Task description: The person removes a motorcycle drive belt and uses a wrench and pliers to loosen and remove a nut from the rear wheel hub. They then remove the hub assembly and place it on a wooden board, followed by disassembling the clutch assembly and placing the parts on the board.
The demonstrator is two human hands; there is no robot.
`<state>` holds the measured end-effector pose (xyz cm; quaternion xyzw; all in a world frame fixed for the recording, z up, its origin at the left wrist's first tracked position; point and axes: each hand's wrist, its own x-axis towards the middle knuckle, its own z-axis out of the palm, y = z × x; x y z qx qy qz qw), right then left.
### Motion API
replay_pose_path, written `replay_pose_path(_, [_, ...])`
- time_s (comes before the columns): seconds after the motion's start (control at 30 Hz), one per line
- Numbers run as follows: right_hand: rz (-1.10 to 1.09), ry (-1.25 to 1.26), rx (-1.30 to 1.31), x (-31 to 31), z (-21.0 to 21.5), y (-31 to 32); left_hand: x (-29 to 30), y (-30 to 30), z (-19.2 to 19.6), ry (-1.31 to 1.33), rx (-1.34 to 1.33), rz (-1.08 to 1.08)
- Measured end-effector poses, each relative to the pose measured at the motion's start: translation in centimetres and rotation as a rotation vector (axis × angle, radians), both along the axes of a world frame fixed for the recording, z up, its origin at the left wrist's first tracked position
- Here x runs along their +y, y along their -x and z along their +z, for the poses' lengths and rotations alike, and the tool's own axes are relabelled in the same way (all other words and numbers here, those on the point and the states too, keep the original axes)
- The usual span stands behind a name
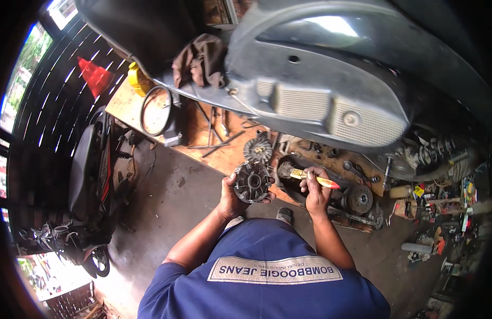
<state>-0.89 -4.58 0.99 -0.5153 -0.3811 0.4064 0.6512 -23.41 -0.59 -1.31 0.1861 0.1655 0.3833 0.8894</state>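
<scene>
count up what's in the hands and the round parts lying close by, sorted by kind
round finned pulley halves: 2 — one in the left hand at, one on the wooden board at
brushes: 1 — yellow-handled brush in the right hand
drive belts: 1 — black loop
clutch drums: 1
total: 5

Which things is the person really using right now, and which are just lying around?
In use:
left hand holds the round dark finned part
right hand holds the yellow-handled brush

Lying about:
rubber belt on the wooden board
metal fan disc
brown rag
orange cone
</scene>
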Motion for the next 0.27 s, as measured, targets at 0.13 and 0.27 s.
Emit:
replay_pose_path(0.13, [-0.024, -0.059, -0.08, -3.0, 0.5, -5.2, -0.9, -6.1, 0.4, -0.076, -0.061, -0.051])
replay_pose_path(0.27, [-0.013, -0.158, 0.053, -5.0, 1.3, -10.3, -2.3, -11.4, 0.9, -0.088, -0.145, -0.102])
